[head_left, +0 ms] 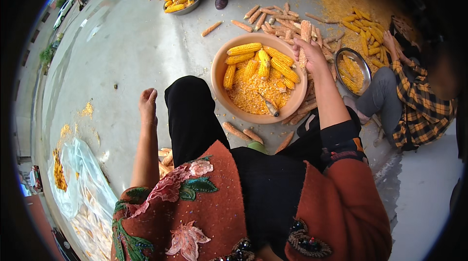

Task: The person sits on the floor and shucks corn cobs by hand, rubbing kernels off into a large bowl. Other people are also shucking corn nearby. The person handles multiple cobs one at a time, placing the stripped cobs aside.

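My right hand [310,54] grips a stripped corn cob [306,30], held upright at the right rim of a tan plastic basin [216,89]. Several yellow ears of corn [285,70] lie in the back of this basin, above loose kernels [243,98]. A pointed hand tool [270,107] rests on the kernels, its dark handle end towards me. My left hand [147,105] is raised to the left of my knee, away from the basin. It is seen edge-on, so its fingers are partly hidden, and nothing shows in it.
Stripped cobs [285,23] are heaped behind the basin. A co-worker in a plaid shirt [420,96] sits at right beside a metal bowl of corn [367,78]. Another gloved person works over a metal basin [190,9] at the back. A plastic sack [91,177] lies at left.
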The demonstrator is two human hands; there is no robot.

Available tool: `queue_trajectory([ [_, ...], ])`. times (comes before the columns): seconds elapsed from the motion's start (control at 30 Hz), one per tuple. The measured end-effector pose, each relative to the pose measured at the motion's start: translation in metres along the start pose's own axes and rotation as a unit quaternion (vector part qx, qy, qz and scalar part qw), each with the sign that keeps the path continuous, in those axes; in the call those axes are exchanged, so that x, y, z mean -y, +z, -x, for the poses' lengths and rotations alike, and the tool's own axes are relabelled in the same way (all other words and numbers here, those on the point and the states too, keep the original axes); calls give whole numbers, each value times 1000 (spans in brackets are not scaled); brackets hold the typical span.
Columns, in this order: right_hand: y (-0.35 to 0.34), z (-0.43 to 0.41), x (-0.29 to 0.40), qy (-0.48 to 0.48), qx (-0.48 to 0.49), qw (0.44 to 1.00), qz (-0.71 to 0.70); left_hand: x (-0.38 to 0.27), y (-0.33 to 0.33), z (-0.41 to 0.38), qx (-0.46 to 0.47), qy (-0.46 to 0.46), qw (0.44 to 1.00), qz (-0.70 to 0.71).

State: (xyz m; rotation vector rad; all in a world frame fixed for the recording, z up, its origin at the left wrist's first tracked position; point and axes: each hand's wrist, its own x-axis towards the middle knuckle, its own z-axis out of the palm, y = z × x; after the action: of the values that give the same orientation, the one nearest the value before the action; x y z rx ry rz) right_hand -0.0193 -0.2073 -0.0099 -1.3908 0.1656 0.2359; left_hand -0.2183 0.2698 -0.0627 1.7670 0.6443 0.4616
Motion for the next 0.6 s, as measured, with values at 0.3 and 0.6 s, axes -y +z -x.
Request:
queue_trajectory([
  [0.3, 9, -11, 8, -14, -38, 997, 60, -192, 202, -23, 310, 183, 930, 80],
  [0.6, 20, -11, 8, 37, 1, 992, 124, -131, 291, -24, 413, 266, 861, -135],
])
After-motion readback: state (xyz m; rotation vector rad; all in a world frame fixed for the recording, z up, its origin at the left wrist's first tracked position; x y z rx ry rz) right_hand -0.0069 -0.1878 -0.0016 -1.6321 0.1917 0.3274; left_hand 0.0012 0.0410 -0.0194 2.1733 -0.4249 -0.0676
